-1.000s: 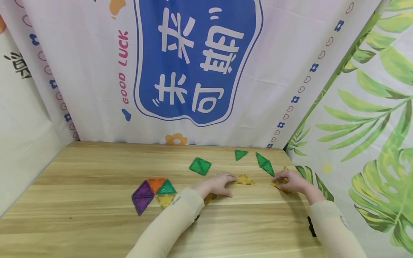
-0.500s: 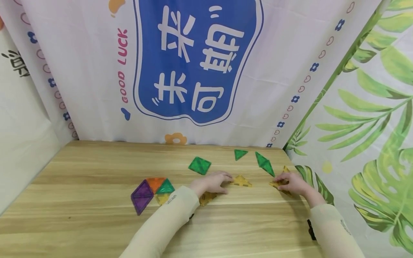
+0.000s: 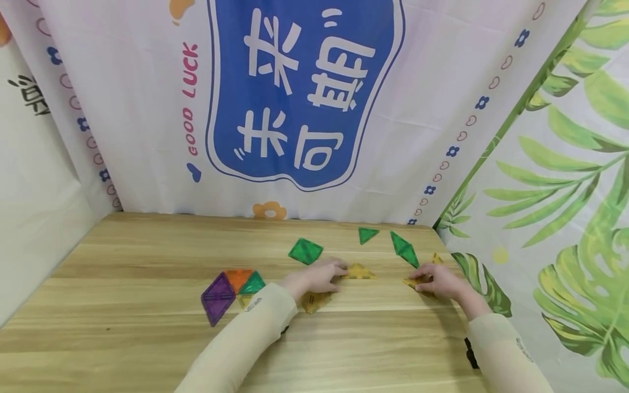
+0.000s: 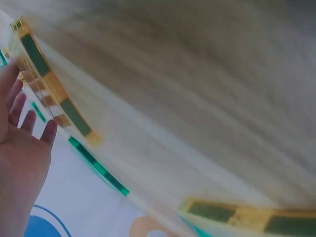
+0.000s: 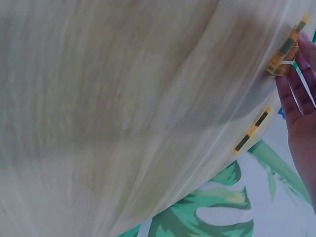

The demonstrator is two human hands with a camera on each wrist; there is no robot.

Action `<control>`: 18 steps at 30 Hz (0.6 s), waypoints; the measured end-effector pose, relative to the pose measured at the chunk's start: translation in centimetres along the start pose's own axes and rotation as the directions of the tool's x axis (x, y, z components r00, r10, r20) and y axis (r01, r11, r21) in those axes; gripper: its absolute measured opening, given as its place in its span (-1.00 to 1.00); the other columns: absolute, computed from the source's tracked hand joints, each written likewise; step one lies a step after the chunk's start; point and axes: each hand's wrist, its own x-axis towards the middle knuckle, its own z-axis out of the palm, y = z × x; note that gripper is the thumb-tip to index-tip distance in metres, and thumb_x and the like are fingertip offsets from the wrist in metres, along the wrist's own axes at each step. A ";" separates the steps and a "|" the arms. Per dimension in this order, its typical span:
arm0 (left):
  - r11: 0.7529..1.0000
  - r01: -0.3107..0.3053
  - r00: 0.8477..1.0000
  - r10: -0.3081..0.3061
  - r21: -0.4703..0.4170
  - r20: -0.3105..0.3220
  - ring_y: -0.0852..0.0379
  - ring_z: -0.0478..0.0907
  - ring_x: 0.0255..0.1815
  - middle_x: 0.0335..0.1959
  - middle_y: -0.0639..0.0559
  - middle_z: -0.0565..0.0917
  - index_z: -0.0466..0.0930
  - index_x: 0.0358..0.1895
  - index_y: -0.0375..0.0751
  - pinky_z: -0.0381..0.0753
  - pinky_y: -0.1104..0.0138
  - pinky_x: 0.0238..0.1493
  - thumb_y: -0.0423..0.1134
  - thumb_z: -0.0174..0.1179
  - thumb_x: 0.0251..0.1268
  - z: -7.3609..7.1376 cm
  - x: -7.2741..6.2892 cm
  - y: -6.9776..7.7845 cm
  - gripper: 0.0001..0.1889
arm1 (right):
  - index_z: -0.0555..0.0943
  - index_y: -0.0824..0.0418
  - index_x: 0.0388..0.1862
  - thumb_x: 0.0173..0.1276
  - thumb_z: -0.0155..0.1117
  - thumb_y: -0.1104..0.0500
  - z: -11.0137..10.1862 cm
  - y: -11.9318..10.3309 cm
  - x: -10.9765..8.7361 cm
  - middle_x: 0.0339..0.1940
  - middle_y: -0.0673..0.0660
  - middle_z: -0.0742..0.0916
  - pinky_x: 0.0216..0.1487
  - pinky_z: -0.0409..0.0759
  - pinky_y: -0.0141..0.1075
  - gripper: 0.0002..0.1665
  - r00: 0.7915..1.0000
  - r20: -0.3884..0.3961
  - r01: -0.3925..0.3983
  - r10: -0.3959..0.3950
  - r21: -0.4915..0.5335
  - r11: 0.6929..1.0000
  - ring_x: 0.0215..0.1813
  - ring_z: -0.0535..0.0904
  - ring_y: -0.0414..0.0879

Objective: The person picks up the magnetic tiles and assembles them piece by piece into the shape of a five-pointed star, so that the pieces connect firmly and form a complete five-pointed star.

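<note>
Fingers extended, my left hand (image 3: 318, 275) touches the left corner of a yellow triangular magnetic tile (image 3: 361, 272). Another yellow tile (image 3: 316, 302) lies flat just below that hand, partly covered by it. In the left wrist view the fingers spread behind a yellow tile (image 4: 54, 81). At the right, my right hand (image 3: 441, 278) pinches a yellow triangular magnetic tile (image 3: 411, 283) between thumb and fingers. The right wrist view has this tile (image 5: 286, 52) at the fingertips. One more yellow tile (image 3: 437, 258) lies behind the right hand, partly hidden.
A green tile pair (image 3: 306, 251), a single green triangle (image 3: 367, 234) and a joined green pair (image 3: 404, 249) lie toward the back. Purple (image 3: 218, 298), orange (image 3: 238, 279) and green (image 3: 253, 284) tiles form a cluster at left. A printed curtain (image 3: 147, 136) borders the wooden table (image 3: 123, 338).
The left hand has slid left, and the yellow tile at its fingertips has shifted left too. The right hand has moved slightly left with its yellow tile. The lower yellow tile shows more.
</note>
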 end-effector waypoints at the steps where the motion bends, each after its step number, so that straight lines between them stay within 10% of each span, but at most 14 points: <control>1: 1.000 0.002 1.000 -0.002 0.015 -0.006 0.05 0.07 0.48 0.43 0.11 0.24 0.38 0.32 -0.07 0.10 0.11 0.44 -0.10 0.17 0.32 0.0 -0.1 -0.1 -0.48 | 0.69 0.13 -0.10 0.15 0.41 0.14 0.1 -0.1 0.1 -0.10 0.09 0.70 -0.11 0.57 -0.16 -0.70 1.000 -0.001 0.002 -0.002 -0.002 1.000 -0.06 0.59 0.03; 18: 1.000 0.019 0.997 -0.020 -0.018 -0.069 0.10 0.29 0.35 0.28 0.10 0.46 0.52 0.19 -0.12 0.20 0.16 0.39 -0.21 0.15 0.33 -0.6 -0.3 -0.9 -0.63 | 0.66 0.17 -0.10 0.18 0.40 0.13 1.3 -3.2 2.1 -0.11 0.09 0.69 -0.06 0.55 -0.10 -0.70 1.000 0.018 -0.021 0.021 0.046 0.999 -0.05 0.57 0.02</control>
